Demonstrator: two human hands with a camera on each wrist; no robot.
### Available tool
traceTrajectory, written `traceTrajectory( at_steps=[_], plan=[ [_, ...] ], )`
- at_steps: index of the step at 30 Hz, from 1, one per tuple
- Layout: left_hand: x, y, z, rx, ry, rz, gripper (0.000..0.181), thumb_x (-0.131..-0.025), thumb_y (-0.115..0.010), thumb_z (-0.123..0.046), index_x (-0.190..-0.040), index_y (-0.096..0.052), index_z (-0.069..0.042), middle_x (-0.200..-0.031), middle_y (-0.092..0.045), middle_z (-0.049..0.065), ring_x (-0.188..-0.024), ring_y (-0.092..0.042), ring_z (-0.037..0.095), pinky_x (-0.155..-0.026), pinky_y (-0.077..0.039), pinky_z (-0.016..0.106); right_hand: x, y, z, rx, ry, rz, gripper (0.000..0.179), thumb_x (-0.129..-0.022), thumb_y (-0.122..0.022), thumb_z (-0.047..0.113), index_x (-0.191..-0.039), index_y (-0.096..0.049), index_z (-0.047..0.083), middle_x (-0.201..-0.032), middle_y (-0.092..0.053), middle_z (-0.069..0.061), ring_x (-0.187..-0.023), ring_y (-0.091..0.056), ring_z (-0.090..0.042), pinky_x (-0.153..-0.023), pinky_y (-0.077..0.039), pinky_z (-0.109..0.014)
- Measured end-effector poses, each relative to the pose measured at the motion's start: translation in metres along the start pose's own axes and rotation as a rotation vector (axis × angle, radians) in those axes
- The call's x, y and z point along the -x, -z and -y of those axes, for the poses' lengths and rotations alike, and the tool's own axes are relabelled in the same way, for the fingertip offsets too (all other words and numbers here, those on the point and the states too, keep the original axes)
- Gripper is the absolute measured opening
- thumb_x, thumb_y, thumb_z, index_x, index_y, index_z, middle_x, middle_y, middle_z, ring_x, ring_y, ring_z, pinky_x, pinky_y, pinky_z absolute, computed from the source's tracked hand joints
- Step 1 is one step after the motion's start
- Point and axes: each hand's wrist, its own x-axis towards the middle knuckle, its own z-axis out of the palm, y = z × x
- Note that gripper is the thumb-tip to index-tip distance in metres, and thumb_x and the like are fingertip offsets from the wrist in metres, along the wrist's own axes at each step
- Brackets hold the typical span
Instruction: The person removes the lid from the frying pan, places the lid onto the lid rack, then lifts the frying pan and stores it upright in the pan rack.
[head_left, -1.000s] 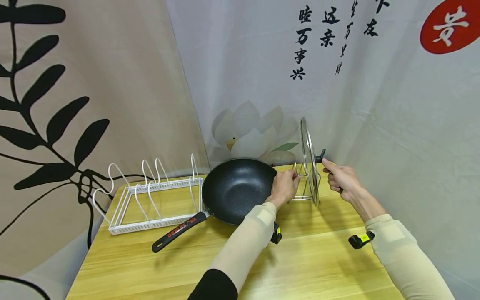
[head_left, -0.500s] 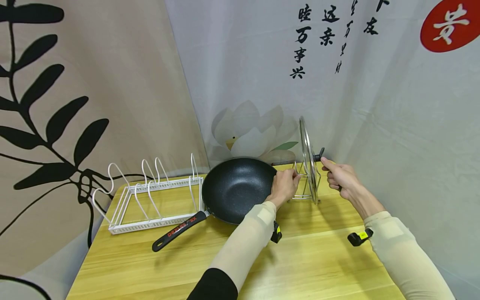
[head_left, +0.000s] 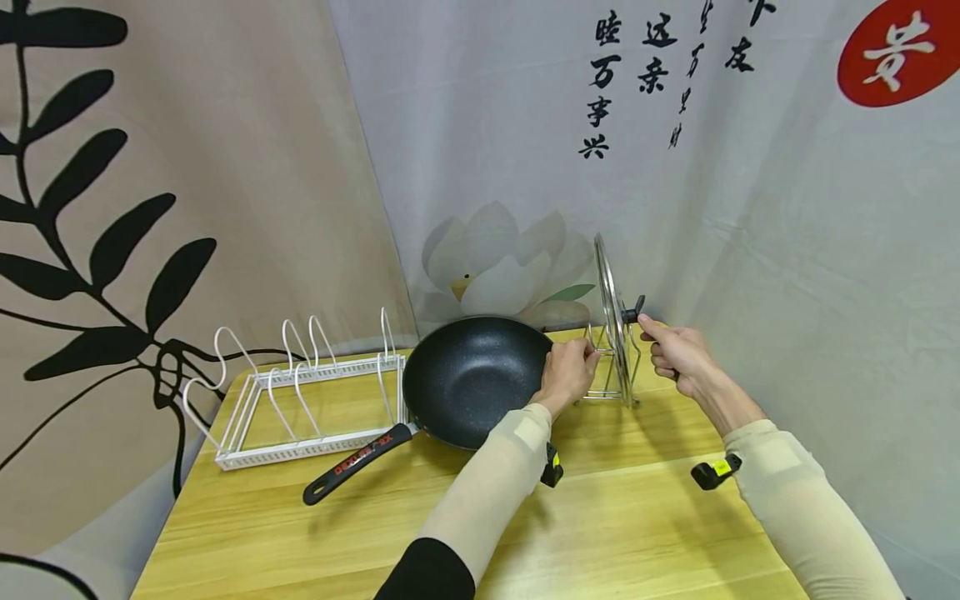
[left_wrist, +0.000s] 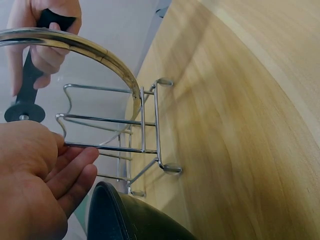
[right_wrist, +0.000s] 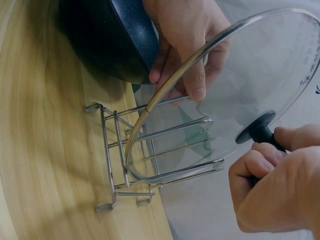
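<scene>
My right hand (head_left: 681,360) grips the black handle (right_wrist: 260,131) of a clear glass pot lid (right_wrist: 260,65) with a metal rim. The lid stands almost on edge, its lower rim between the bars of a small silver wire rack (left_wrist: 157,122) on the table. My left hand (head_left: 567,372) pinches the top of an outer wire of that rack, thumb and fingers on it, as the left wrist view shows. A black frying pan (head_left: 476,383) sits just left of the left hand, close to the rack.
The pan's black handle (head_left: 360,462) points toward the front left of the wooden table (head_left: 622,517). To the left lies a white rack (head_left: 300,450) with upright loops, its right end beside the pan. A printed curtain (head_left: 487,125) hangs behind.
The lid's top edge has tipped slightly to the left, and my right hand has shifted a little left with the handle. The left hand, pan and both racks look unmoved.
</scene>
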Motion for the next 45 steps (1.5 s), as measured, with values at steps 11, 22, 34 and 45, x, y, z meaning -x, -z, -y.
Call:
traceTrajectory(
  at_steps=[11, 22, 34, 45],
  plan=[
    [0.002, 0.002, -0.001, -0.004, -0.013, 0.001, 0.028, -0.117, -0.065, -0.030, -0.097, -0.079, -0.017, -0.081, -0.075, -0.002, -0.060, -0.058, 0.007, -0.062, -0.047, 0.023, 0.000, -0.003, 0.000, 0.014, 0.007, 0.006, 0.045, -0.113, -0.065, 0.055, -0.112, -0.061, 0.010, -0.060, -0.036, 0.015, -0.047, -0.031, -0.001, -0.046, -0.031, -0.021],
    [0.000, 0.000, 0.001, 0.003, -0.009, 0.000, 0.029, -0.117, -0.065, -0.032, -0.097, -0.080, -0.017, -0.079, -0.074, -0.004, -0.061, -0.058, 0.005, -0.064, -0.050, 0.023, 0.001, -0.007, 0.001, 0.038, 0.018, 0.013, 0.041, -0.115, -0.063, 0.053, -0.109, -0.064, 0.013, -0.058, -0.035, 0.015, -0.047, -0.029, -0.001, -0.047, -0.030, -0.022],
    [-0.003, -0.001, 0.004, 0.009, -0.021, 0.007, 0.029, -0.118, -0.064, -0.031, -0.101, -0.082, -0.015, -0.080, -0.076, -0.003, -0.060, -0.058, 0.005, -0.062, -0.047, 0.021, 0.002, -0.013, 0.005, 0.081, 0.020, 0.014, 0.043, -0.117, -0.058, 0.051, -0.117, -0.059, 0.008, -0.060, -0.035, 0.014, -0.048, -0.029, -0.002, -0.049, -0.030, -0.022],
    [-0.001, 0.000, 0.002, -0.016, 0.012, 0.001, 0.026, -0.117, -0.064, -0.021, -0.097, -0.081, -0.017, -0.081, -0.077, -0.001, -0.061, -0.058, 0.009, -0.059, -0.044, 0.023, 0.002, -0.018, 0.006, 0.118, 0.030, 0.018, 0.049, -0.116, -0.058, 0.056, -0.121, -0.057, 0.007, -0.060, -0.032, 0.014, -0.049, -0.027, -0.003, -0.051, -0.029, -0.022]
  ],
)
